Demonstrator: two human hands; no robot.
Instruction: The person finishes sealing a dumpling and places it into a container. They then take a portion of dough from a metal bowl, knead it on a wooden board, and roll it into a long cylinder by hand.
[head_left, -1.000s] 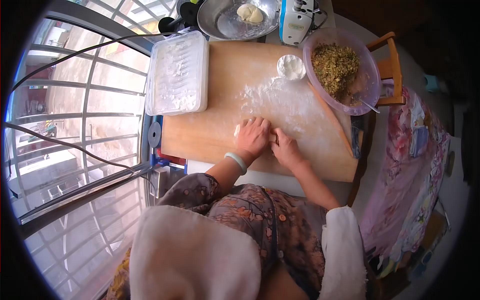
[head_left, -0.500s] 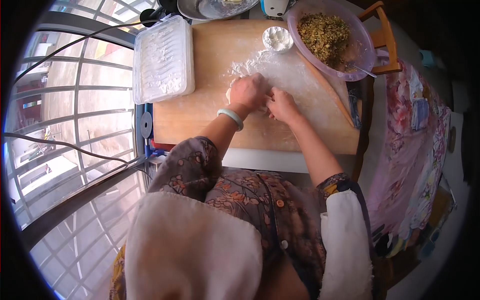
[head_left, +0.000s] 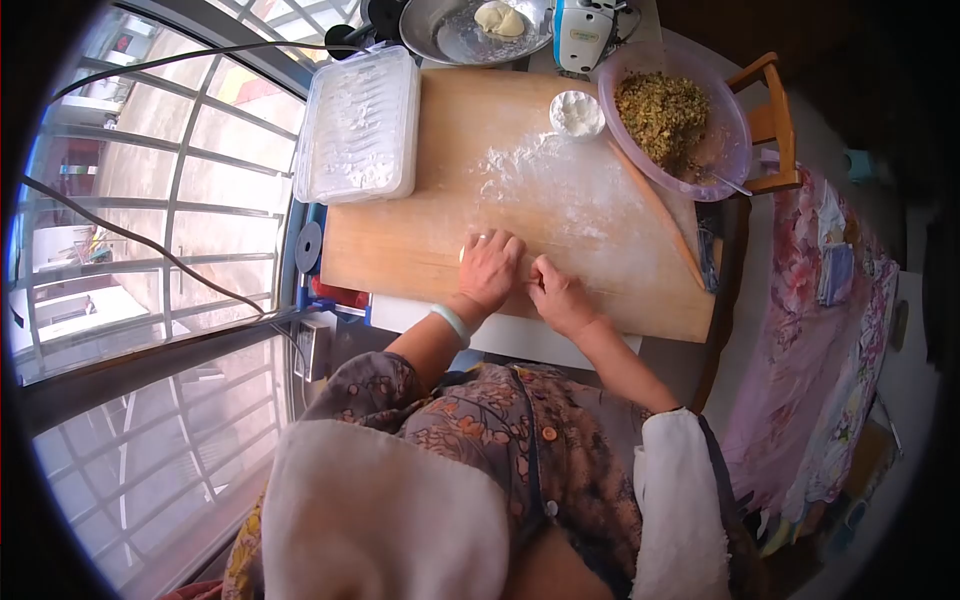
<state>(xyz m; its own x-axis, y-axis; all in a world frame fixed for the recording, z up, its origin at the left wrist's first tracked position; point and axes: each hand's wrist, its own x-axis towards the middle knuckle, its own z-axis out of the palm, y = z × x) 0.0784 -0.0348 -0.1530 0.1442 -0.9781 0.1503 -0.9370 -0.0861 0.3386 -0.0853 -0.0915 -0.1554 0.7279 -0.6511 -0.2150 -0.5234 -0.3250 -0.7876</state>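
Note:
My left hand (head_left: 490, 270), with a pale bracelet (head_left: 452, 325) at its wrist, is curled down on the wooden board (head_left: 380, 245) near its front edge. A small pale edge of dough (head_left: 462, 255) shows at its left side; the rest is hidden under the palm and fingers. Close by on the right, my right hand (head_left: 562, 300) is closed, its thumb and index finger pinched together. Whatever lies between those fingers is hidden. White flour (head_left: 515, 165) is scattered over the board beyond both hands.
A lidded plastic box (head_left: 358, 125) dusted with flour sits back left. Behind are a metal basin (head_left: 425, 35) holding a dough lump (head_left: 499, 19) and a small flour bowl (head_left: 577, 116). On the right, a rolling pin (head_left: 660, 215) lies near a pink bowl (head_left: 735, 140) of chopped filling (head_left: 660, 110).
Both hands have drawn back toward my body, closer to the board's front edge. The camera view has shifted, bringing more of the metal basin and its dough into sight.

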